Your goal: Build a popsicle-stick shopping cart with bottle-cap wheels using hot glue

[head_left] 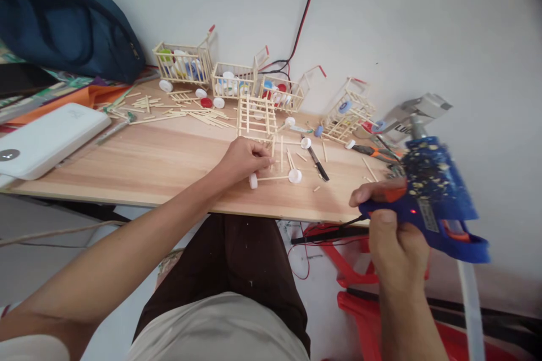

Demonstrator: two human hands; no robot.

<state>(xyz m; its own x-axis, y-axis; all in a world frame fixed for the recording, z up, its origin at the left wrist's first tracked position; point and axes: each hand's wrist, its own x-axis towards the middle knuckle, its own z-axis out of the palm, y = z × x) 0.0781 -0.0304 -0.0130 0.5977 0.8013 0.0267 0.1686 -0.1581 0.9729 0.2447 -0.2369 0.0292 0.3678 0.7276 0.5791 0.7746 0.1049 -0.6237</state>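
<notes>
My right hand (393, 237) is wrapped round the handle of a blue hot glue gun (432, 192), held up above the table's right front edge. Its red light is lit, and a clear glue stick (470, 304) hangs from its back end. Near the table's middle, my left hand (249, 157) is closed in a pinch at the lower end of a small cart made of wooden sticks (257, 115). White bottle-cap wheels (295, 175) sit at the ends of sticks beside these fingers. The exact spot under my left fingertips is hidden.
Several stick-built mini shopping carts (182, 65) holding coloured caps stand along the wall. Loose sticks (207, 117) lie scattered before them. A black marker (317, 162), pliers (375, 152), a white power bank (55, 138) and a blue bag (71, 17) are about. Red stools (359, 271) stand below.
</notes>
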